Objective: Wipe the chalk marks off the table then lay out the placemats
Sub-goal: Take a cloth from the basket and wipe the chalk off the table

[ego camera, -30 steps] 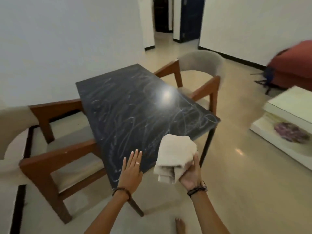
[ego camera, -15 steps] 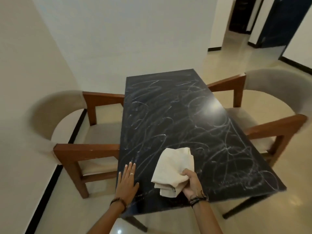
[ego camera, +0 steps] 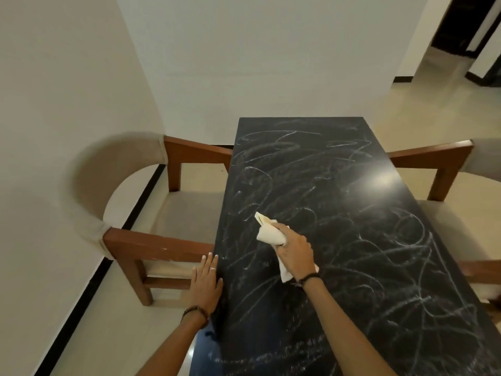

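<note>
We are reaching our right hand forward, arm extended, fingers curled and gripping the cloth. We are laying our left hand flat, palm down, fingers straight and together; both wrists are wearing dark bands, a ring showing on one left finger.

The table top is glossy black, scrawled all over with looping white chalk marks. The cloth is cream. The armchair on the left has a reddish-brown wooden frame and beige upholstery. The walls are off-white above a black skirting strip, and the floor is pale cream.
</note>
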